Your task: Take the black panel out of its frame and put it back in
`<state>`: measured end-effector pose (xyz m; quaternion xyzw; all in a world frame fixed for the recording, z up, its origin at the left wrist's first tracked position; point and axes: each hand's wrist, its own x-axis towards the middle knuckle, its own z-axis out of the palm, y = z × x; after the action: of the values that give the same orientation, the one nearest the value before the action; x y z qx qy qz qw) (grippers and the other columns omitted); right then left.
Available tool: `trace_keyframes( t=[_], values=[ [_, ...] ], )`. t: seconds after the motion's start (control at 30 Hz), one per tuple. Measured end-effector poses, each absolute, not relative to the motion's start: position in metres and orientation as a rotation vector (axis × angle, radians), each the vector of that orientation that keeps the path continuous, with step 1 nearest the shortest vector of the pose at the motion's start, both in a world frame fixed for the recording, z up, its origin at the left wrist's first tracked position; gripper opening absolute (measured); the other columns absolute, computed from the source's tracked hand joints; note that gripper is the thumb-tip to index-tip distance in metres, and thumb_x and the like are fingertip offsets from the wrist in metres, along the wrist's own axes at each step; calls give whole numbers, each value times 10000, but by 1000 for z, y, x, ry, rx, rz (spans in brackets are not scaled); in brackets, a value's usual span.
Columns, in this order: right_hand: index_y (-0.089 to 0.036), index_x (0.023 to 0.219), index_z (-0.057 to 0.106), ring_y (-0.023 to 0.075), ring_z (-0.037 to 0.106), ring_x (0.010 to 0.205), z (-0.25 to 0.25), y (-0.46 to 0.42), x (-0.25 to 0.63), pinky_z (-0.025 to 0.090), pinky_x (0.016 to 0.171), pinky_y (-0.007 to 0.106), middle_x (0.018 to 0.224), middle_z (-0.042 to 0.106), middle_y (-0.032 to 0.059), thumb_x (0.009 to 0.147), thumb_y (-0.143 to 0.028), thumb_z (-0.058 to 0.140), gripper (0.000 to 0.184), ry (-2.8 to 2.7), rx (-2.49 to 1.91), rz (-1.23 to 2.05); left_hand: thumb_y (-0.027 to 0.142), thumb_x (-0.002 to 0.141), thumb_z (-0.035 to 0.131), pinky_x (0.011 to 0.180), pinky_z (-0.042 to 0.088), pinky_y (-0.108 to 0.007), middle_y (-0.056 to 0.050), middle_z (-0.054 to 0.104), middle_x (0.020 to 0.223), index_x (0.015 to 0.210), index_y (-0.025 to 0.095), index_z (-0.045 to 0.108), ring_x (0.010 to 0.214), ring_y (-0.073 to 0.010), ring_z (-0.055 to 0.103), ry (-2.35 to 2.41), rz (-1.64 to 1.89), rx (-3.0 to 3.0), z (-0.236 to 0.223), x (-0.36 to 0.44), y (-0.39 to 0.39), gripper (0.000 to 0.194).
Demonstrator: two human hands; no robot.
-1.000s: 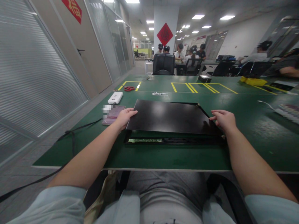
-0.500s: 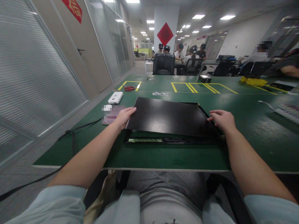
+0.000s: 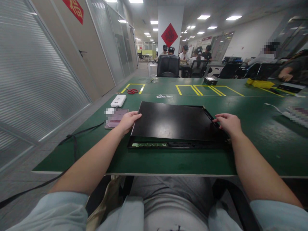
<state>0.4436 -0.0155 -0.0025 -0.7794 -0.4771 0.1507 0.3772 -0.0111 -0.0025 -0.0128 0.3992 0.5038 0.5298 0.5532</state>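
A dark, glossy display panel (image 3: 168, 122) lies slightly askew over a shallow black frame (image 3: 192, 145), its left side raised. My left hand (image 3: 128, 122) grips the panel's left edge, thumb on top and fingers underneath. At the opposite side, my right hand (image 3: 228, 124) has its fingers curled and pinched at the frame's right edge, close to the panel's right end. A green circuit strip (image 3: 149, 145) shows in the frame's near side, below the panel's front edge. Most of the frame's inside is hidden under the panel.
On the green table (image 3: 168, 163) stand a white device (image 3: 118, 100) and a phone (image 3: 117, 118) at left. Red-handled scissors (image 3: 132, 91), small white pieces (image 3: 164, 96) and a black box (image 3: 210, 81) lie farther back. A white cable (image 3: 274, 107) is at right. People sit beyond.
The panel's left side has come down a little towards the frame, with my left hand still on it. My right hand stays at the frame's right edge.
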Motion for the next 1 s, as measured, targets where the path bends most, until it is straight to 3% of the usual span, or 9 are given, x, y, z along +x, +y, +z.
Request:
trace_keyframes(
  t=[0.2, 0.37, 0.7, 1.0],
  values=[
    [-190, 967, 788, 115, 576, 457, -4, -14, 444, 528, 583, 291, 850, 791, 41, 733, -176, 626, 285, -1285, -2041, 352, 149, 682, 847, 587, 570, -242, -59, 782, 768, 921, 125, 727, 591, -154, 707, 1194, 1238, 974, -14, -10, -1, 268],
    [-197, 964, 791, 132, 593, 470, -3, -13, 445, 530, 593, 298, 764, 763, 31, 747, -211, 645, 262, -1349, -2081, 319, 147, 682, 846, 580, 565, -232, -56, 784, 767, 904, 128, 735, 601, -152, 707, 1208, 1240, 975, -13, -9, -2, 249],
    [-186, 1135, 782, 171, 587, 455, -1, -13, 439, 547, 616, 315, 536, 631, 0, 770, -238, 673, 385, -1421, -2115, 292, 103, 705, 796, 572, 556, -247, -68, 784, 769, 916, 131, 743, 595, -164, 707, 1218, 1241, 943, -8, -5, -5, 219],
    [-188, 1058, 796, 172, 600, 449, -4, -11, 445, 527, 563, 300, 488, 601, -13, 767, -273, 680, 325, -1378, -2112, 347, 91, 630, 761, 583, 554, -263, -45, 758, 713, 840, 135, 718, 565, -163, 684, 1207, 1246, 966, -9, -6, -4, 219]
  ],
)
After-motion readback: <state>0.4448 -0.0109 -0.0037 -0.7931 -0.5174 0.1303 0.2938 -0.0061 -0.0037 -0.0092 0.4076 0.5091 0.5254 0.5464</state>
